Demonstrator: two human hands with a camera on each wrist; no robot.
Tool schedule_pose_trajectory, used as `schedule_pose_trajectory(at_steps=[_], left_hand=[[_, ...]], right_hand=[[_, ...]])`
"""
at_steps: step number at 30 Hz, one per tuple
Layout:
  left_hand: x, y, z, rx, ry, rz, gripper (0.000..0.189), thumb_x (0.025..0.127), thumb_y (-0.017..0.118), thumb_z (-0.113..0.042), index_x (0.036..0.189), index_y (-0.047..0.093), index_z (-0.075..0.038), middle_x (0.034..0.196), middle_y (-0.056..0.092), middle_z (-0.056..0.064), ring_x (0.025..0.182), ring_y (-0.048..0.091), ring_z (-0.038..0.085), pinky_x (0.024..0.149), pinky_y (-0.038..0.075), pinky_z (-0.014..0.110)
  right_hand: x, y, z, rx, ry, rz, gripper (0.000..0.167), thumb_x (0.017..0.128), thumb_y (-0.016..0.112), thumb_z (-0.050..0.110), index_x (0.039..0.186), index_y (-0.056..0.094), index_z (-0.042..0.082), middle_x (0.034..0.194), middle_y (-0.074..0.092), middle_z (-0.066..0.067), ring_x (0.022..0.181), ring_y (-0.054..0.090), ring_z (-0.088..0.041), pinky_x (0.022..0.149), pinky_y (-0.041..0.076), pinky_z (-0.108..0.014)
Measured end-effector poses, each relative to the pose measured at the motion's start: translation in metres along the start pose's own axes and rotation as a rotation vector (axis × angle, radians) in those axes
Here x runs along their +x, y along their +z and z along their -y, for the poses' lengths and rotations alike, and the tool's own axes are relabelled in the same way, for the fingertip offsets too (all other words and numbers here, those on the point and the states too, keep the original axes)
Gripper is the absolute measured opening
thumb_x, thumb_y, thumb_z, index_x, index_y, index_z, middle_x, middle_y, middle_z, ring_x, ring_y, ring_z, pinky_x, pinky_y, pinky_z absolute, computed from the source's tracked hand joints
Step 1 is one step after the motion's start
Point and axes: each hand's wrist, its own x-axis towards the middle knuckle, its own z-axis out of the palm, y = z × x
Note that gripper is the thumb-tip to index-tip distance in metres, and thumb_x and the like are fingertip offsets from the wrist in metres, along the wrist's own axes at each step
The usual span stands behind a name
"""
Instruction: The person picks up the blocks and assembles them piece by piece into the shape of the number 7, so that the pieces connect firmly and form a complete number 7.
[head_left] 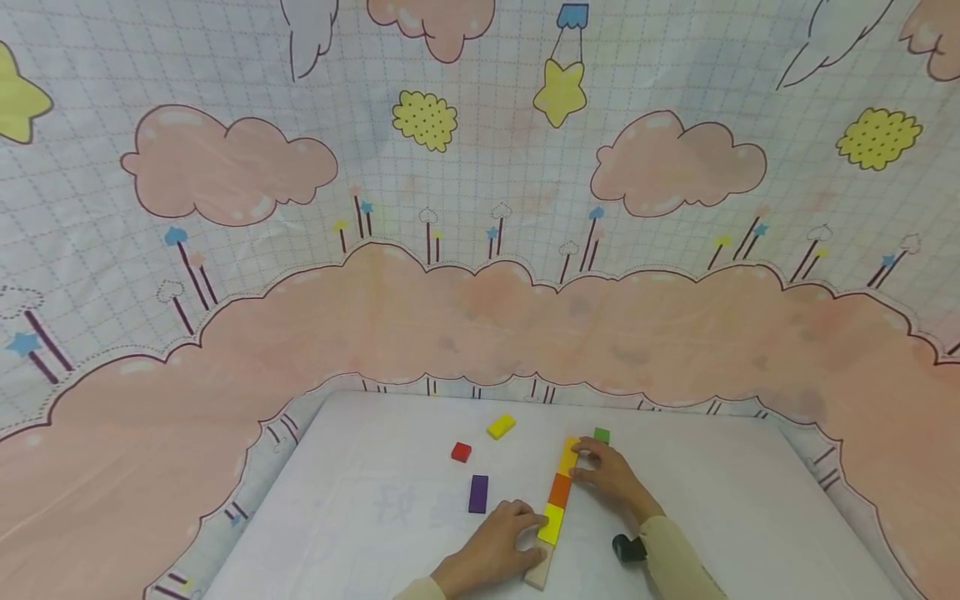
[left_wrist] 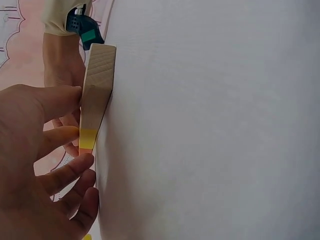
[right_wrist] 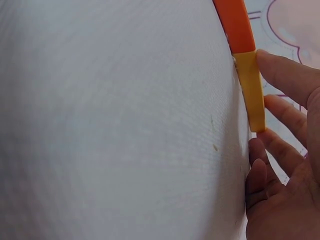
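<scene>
A straight row of blocks runs away from me on the white table. Nearest is a plain wooden block (left_wrist: 97,80), followed by a yellow block (head_left: 552,523), an orange block (head_left: 559,490) and, at the far end, an amber block (right_wrist: 251,90). My left hand (head_left: 495,542) has its thumb against the wooden block and its index fingertip at the yellow one. From the right side, my right hand (head_left: 611,479) touches the amber block with spread fingertips, its thumb beside the joint with the orange block. In the right wrist view, a finger reaches the amber block's far end.
Left of the row lie a purple block (head_left: 478,494), a small red block (head_left: 461,452) and another yellow block (head_left: 501,427). A green block (head_left: 602,435) sits just beyond my right hand. Behind the white table (head_left: 360,475) hangs a cartoon-printed sheet (head_left: 465,325).
</scene>
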Motion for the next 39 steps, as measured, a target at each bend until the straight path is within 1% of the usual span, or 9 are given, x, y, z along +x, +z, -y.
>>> schedule_pose_trajectory(at_steps=[5, 10, 14, 19, 21, 26, 31, 35, 39], left_hand=[[0.006, -0.003, -0.002, -0.051, -0.018, -0.019, 0.035, 0.089, 0.069, -0.042, 0.123, 0.064, -0.034, 0.119, 0.058, -0.014, 0.103, 0.051, 0.005, 0.100, 0.051, 0.036], [0.017, -0.007, -0.002, -0.095, -0.038, -0.032, 0.038, 0.089, 0.069, -0.041, 0.125, 0.063, -0.034, 0.125, 0.058, -0.010, 0.113, 0.054, 0.011, 0.103, 0.050, 0.042], [0.027, -0.008, -0.003, -0.095, -0.050, -0.035, 0.041, 0.090, 0.068, -0.042, 0.130, 0.060, -0.036, 0.131, 0.058, -0.009, 0.122, 0.054, 0.015, 0.105, 0.048, 0.044], [0.038, -0.007, -0.006, -0.088, -0.058, -0.023, 0.045, 0.091, 0.067, -0.043, 0.134, 0.058, -0.036, 0.138, 0.055, -0.007, 0.129, 0.051, 0.017, 0.107, 0.046, 0.045], [0.041, -0.007, -0.008, -0.089, -0.049, -0.018, 0.044, 0.092, 0.066, -0.041, 0.135, 0.057, -0.035, 0.141, 0.053, -0.006, 0.132, 0.049, 0.019, 0.109, 0.045, 0.046], [0.045, -0.007, -0.008, -0.061, -0.030, -0.014, 0.040, 0.096, 0.061, -0.039, 0.136, 0.056, -0.036, 0.147, 0.050, -0.005, 0.137, 0.045, 0.019, 0.112, 0.041, 0.046], [0.045, -0.006, -0.006, -0.016, -0.022, -0.019, 0.041, 0.096, 0.061, -0.039, 0.136, 0.057, -0.034, 0.147, 0.050, -0.004, 0.137, 0.045, 0.021, 0.112, 0.040, 0.048], [0.046, -0.008, -0.006, -0.027, -0.028, -0.034, 0.042, 0.095, 0.062, -0.038, 0.136, 0.058, -0.031, 0.145, 0.052, -0.002, 0.135, 0.046, 0.023, 0.112, 0.040, 0.049], [0.051, -0.010, -0.007, -0.063, -0.045, -0.065, 0.040, 0.095, 0.063, -0.035, 0.135, 0.059, -0.030, 0.142, 0.053, 0.000, 0.133, 0.048, 0.024, 0.111, 0.041, 0.051]], right_hand=[[0.002, 0.001, -0.001, -0.001, -0.002, -0.002, 0.038, 0.084, 0.078, 0.025, 0.119, 0.066, 0.019, 0.149, 0.048, -0.014, 0.136, 0.044, -0.039, 0.112, 0.035, -0.058], [0.003, -0.001, -0.001, -0.007, -0.014, -0.005, 0.037, 0.084, 0.077, 0.025, 0.119, 0.066, 0.019, 0.149, 0.048, -0.014, 0.136, 0.044, -0.039, 0.112, 0.035, -0.058], [0.004, -0.002, -0.003, -0.002, -0.010, -0.003, 0.037, 0.085, 0.077, 0.026, 0.119, 0.066, 0.020, 0.149, 0.048, -0.014, 0.137, 0.043, -0.040, 0.112, 0.034, -0.060], [0.004, -0.003, -0.005, 0.005, -0.013, 0.006, 0.036, 0.085, 0.076, 0.027, 0.119, 0.066, 0.021, 0.150, 0.047, -0.013, 0.140, 0.040, -0.039, 0.113, 0.031, -0.061], [0.005, -0.003, -0.005, 0.004, -0.022, 0.009, 0.036, 0.085, 0.076, 0.028, 0.119, 0.066, 0.021, 0.150, 0.047, -0.013, 0.140, 0.040, -0.040, 0.113, 0.031, -0.062], [0.004, -0.004, -0.004, 0.003, -0.027, 0.012, 0.036, 0.084, 0.077, 0.029, 0.118, 0.067, 0.021, 0.150, 0.047, -0.014, 0.139, 0.040, -0.041, 0.113, 0.030, -0.062], [0.002, -0.004, -0.001, 0.003, -0.032, 0.014, 0.036, 0.084, 0.077, 0.030, 0.118, 0.067, 0.020, 0.149, 0.048, -0.015, 0.137, 0.042, -0.041, 0.112, 0.032, -0.062], [0.000, -0.003, -0.001, 0.007, -0.021, 0.012, 0.036, 0.084, 0.077, 0.027, 0.118, 0.067, 0.021, 0.150, 0.047, -0.014, 0.140, 0.040, -0.040, 0.113, 0.030, -0.062], [0.000, -0.002, 0.000, 0.017, -0.008, 0.007, 0.036, 0.085, 0.077, 0.025, 0.119, 0.066, 0.020, 0.150, 0.046, -0.014, 0.141, 0.037, -0.040, 0.114, 0.028, -0.062]])
